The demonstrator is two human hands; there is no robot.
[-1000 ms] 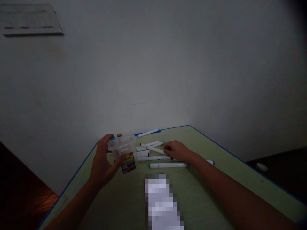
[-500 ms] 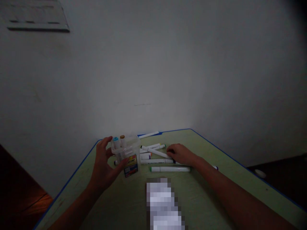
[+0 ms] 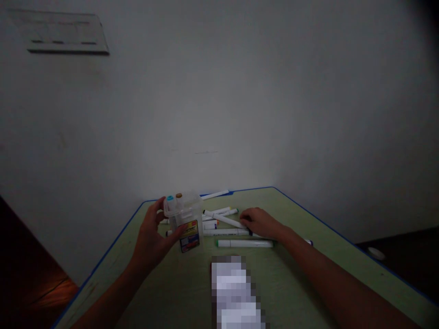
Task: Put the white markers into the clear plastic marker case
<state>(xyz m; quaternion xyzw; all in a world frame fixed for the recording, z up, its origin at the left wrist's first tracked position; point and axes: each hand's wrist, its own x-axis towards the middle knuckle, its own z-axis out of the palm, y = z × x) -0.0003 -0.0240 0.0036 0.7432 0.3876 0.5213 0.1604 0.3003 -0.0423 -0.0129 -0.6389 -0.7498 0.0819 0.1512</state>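
Note:
My left hand (image 3: 154, 230) is wrapped around a clear plastic marker case (image 3: 183, 214) at the left of the table, thumb across its yellow, red and blue label. Inside the case stand a blue-capped marker (image 3: 170, 199) and a brown-capped marker (image 3: 179, 196). Among loose markers to the right, my right hand (image 3: 258, 221) has its fingers closed on the near end of a slanting white marker (image 3: 226, 220) with a black tip at its far end. Just below lie a long white marker (image 3: 226, 232) and a green-ended marker (image 3: 245, 243).
A pixelated flat object (image 3: 235, 292) lies at the table's near side. Against the wall (image 3: 219, 114), another white marker (image 3: 216, 195) rests by the back edge. The greenish table (image 3: 164, 292) has blue edging. A pale object (image 3: 376, 253) is beyond its right side.
The view has shifted slightly, so the scene sits a little lower and further right. The case has tipped a little in my left hand. My right hand stays at the same marker.

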